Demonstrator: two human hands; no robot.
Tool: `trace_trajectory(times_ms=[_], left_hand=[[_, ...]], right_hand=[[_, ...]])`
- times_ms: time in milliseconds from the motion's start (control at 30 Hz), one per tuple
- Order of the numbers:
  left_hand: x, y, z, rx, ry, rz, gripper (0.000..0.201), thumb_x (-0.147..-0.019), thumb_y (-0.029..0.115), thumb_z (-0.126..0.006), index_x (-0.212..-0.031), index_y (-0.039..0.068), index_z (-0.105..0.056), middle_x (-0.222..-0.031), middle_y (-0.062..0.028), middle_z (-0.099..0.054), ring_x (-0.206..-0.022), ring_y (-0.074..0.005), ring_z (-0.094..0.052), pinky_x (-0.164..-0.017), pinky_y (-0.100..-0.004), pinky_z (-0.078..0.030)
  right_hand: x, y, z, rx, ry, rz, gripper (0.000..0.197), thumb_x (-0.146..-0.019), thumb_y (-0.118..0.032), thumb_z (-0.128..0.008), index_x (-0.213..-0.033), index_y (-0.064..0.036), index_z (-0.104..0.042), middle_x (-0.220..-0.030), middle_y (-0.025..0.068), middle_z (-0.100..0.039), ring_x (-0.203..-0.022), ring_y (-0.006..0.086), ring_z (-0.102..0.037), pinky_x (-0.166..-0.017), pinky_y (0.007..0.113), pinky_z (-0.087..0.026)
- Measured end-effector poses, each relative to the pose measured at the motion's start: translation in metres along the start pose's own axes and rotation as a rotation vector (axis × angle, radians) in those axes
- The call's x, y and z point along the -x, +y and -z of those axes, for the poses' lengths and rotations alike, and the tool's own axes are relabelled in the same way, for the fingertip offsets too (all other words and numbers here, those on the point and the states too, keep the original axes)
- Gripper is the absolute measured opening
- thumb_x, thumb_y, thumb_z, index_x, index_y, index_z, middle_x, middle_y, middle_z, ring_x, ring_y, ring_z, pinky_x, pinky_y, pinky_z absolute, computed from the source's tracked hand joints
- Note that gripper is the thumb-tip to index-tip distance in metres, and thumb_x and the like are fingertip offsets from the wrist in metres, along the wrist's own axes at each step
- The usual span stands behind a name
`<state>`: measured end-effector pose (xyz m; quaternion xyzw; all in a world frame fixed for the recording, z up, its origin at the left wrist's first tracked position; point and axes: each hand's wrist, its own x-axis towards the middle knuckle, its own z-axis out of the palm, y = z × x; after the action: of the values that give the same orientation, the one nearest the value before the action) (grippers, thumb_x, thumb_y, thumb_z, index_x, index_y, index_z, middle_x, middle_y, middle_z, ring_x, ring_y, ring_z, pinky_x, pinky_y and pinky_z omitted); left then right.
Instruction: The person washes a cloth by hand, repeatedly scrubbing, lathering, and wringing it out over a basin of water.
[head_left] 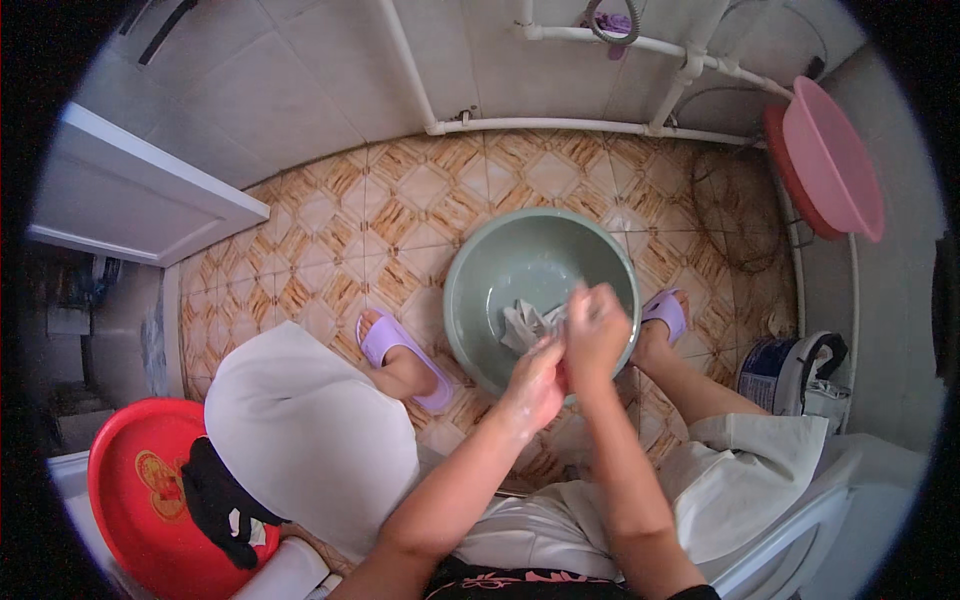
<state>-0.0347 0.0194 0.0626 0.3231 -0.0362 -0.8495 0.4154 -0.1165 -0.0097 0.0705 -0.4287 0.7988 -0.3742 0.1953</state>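
Observation:
A round grey-green basin (475, 255) stands on the floor between my feet. Over its near right part my two hands are pressed together. From between them a crumpled white cloth (522, 325) hangs toward the basin's bottom; its exact kind cannot be made out. My left hand (538, 388) is closed on the near side of the cloth, with wet-looking or sudsy patches on the wrist. My right hand (597, 335) is closed against it from the right, its fingers smeared by motion. Part of the cloth is hidden inside the grip.
A red basin (120, 480) with black clothing (215, 510) sits at the lower left. Pink basins (835, 160) lean by the right wall. A blue-and-white container (775, 375) stands right of my leg. White pipes (570, 125) cross the far wall; a white door (150, 195) is at left.

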Motion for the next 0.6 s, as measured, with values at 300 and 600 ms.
trace_trajectory(times_ms=[300, 600], left_hand=[[-0.007, -0.005, 0.01, 0.069, -0.143, -0.014, 0.037, -0.092, 0.024, -0.043, -0.124, 0.005, -0.042, -0.12, -0.0053, -0.048, -0.112, -0.0141, -0.044, -0.099, -0.0314, -0.032], [0.004, 0.038, -0.005, -0.478, 0.185, -0.126, 0.026, -0.092, 0.022, -0.045, -0.106, 0.002, -0.053, -0.102, -0.0083, -0.06, -0.089, -0.0182, -0.06, -0.078, -0.0325, -0.047]], right_hand=[[-0.006, 0.007, -0.005, -0.022, 0.014, 0.008, 0.026, -0.075, -0.026, -0.06, -0.064, -0.0031, -0.056, -0.061, 0.0224, -0.056, -0.058, 0.038, -0.057, -0.053, 0.045, -0.044], [-0.048, 0.062, 0.013, 0.156, 0.031, -0.013, 0.032, -0.086, -0.026, -0.05, -0.067, -0.0005, -0.053, -0.052, 0.0157, -0.052, -0.05, 0.0299, -0.054, -0.051, 0.04, -0.041]])
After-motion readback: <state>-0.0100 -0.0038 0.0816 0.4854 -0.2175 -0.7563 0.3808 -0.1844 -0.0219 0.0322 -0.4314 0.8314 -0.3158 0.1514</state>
